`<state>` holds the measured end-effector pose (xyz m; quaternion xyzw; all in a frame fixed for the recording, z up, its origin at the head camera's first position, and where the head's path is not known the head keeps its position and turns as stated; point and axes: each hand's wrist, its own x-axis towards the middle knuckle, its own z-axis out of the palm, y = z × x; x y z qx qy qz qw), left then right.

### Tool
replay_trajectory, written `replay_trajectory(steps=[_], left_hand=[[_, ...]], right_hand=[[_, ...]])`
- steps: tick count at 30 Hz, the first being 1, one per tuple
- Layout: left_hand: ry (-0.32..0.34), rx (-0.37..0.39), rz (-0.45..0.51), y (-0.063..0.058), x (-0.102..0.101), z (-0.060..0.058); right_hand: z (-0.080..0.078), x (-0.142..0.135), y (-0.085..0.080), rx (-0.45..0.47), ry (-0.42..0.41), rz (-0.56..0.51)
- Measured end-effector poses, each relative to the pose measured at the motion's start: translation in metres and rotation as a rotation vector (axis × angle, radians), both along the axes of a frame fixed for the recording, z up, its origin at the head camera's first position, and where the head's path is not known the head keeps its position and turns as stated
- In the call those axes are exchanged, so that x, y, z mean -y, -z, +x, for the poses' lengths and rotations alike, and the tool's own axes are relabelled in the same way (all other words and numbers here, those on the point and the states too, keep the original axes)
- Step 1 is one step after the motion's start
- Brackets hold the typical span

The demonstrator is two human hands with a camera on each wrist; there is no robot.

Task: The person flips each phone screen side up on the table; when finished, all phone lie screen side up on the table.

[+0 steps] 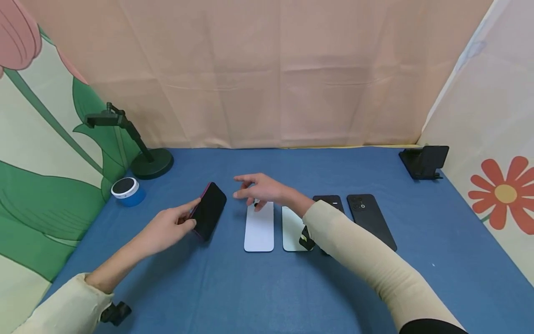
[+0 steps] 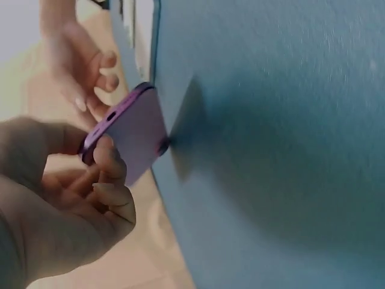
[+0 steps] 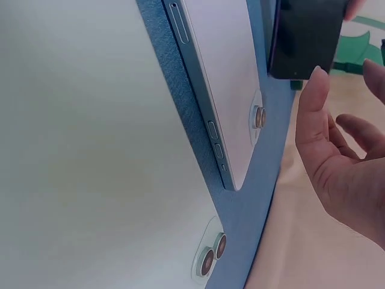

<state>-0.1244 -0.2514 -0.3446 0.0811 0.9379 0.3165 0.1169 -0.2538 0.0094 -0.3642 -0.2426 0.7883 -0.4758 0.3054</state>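
My left hand (image 1: 164,228) pinches a purple-edged smartphone (image 1: 210,212) by its side, holding it tilted with the dark screen toward me. In the left wrist view, the purple back of the phone (image 2: 138,135) faces the table. My right hand (image 1: 267,189) hovers just right of that phone, over the top end of a white phone (image 1: 258,232), with its fingers loosely bent and nothing in them. Next to the white phone lies a pale green phone (image 1: 292,234), partly hidden by my right sleeve. Two dark phones (image 1: 371,218) lie farther right, one mostly covered by the sleeve.
A black adjustable stand (image 1: 152,163) with a round base is at the back left, beside a blue-and-white round container (image 1: 127,191). A black phone stand (image 1: 427,162) sits at the back right. Fabric walls border the blue table (image 1: 233,292).
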Motion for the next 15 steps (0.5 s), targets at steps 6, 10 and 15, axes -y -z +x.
replay_trajectory(steps=[6, 10, 15], left_hand=[[-0.156, 0.246, 0.317, 0.007, 0.006, -0.002], [-0.218, 0.305, 0.436, 0.011, 0.005, 0.000], [-0.250, 0.277, 0.565, 0.013, 0.003, 0.003]], right_hand=[[0.001, 0.000, 0.003, 0.031, -0.003, -0.013], [0.001, 0.000, 0.004, 0.046, -0.006, -0.010], [0.001, 0.004, 0.004, 0.087, 0.004, -0.009]])
